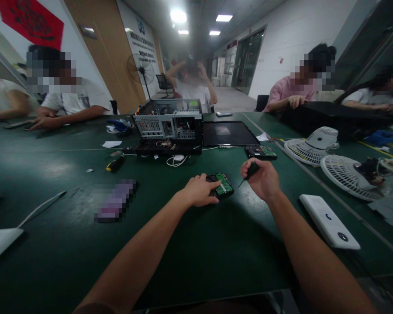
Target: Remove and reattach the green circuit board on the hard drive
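A hard drive (225,185) with a green circuit board facing up lies flat on the green table. My left hand (199,190) grips it from the left, index finger across the board and thumb at the near edge. To the right of the drive, slightly above the table, my right hand (262,176) is closed around a small screwdriver (250,172) with a dark handle. Its thin shaft points down and left, with the tip apart from the drive. Behind my right hand rests a second hard drive (261,151), also showing a green board.
An opened computer case (168,126) stands ahead, beside a black panel (227,133). White fan parts (342,176) and a white power bank-like device (329,221) lie right. Leftward are a blurred phone (116,200) and a yellow-black tool (115,163). People sit around the table.
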{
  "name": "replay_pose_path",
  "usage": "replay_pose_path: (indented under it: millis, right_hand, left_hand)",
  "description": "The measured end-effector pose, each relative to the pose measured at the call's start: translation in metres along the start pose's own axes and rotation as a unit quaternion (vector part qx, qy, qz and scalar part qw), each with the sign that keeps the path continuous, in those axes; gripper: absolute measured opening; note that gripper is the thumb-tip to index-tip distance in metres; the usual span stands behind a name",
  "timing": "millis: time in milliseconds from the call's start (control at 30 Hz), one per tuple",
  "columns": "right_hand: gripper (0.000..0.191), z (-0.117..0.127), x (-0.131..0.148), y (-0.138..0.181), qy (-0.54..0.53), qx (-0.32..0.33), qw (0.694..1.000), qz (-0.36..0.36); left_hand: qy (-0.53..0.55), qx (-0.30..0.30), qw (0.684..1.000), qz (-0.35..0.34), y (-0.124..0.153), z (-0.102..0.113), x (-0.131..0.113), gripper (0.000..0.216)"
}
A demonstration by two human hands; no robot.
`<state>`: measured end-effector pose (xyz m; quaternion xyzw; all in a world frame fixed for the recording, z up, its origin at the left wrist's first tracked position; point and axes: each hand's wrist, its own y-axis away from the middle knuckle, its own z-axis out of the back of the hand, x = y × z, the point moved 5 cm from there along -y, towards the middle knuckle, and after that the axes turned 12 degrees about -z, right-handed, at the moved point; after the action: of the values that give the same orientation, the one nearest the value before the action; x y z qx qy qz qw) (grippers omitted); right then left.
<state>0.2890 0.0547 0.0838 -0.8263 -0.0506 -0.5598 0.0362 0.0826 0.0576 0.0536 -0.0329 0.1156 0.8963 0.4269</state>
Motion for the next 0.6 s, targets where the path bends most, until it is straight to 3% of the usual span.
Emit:
replay_pose_path:
  millis: [233,600]
  right_hand:
    - [0.026,-0.023,-0.006,0.005,-0.068,0.072,0.995,-0.001]
    - [0.026,-0.026,-0.016,0.005,-0.043,0.074,0.996,-0.014]
  left_hand:
    - [-0.006,0.000,1.000,0.007,-0.001,-0.001,0.000,0.080]
    - [0.001,0.003,1.000,0.005,0.000,0.000,-0.001,0.080]
